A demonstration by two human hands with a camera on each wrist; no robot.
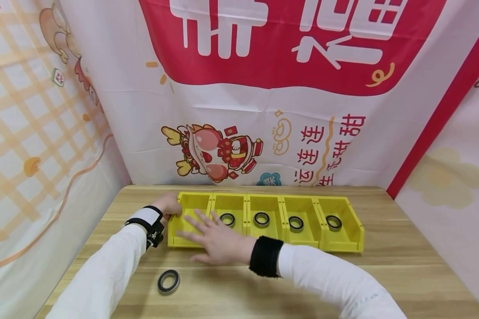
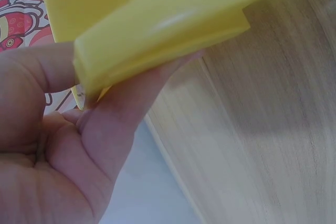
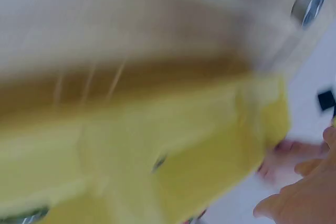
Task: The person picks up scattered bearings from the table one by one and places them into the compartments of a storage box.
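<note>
A row of yellow bins [image 1: 345, 247] stands on the wooden table. My left hand [image 1: 169, 205] holds the row's left end; in the left wrist view its thumb and fingers pinch the yellow wall [image 2: 157, 30]. Over the leftmost bins, my right hand [image 1: 223, 243] is spread with its fingers straight, pointing left, and holds nothing. Part of the second bin and its bearing is hidden behind it. A dark-sealed ball bearing [image 1: 167, 291] lies flat on the table, in front of the row's left end. The right wrist view is blurred.
Single bearings lie in several of the bins, such as the middle bearing [image 1: 261, 225] and the rightmost bearing [image 1: 334, 228]. A printed cloth [image 1: 231, 102] hangs behind the table [image 1: 419, 274], with more cloth at both sides.
</note>
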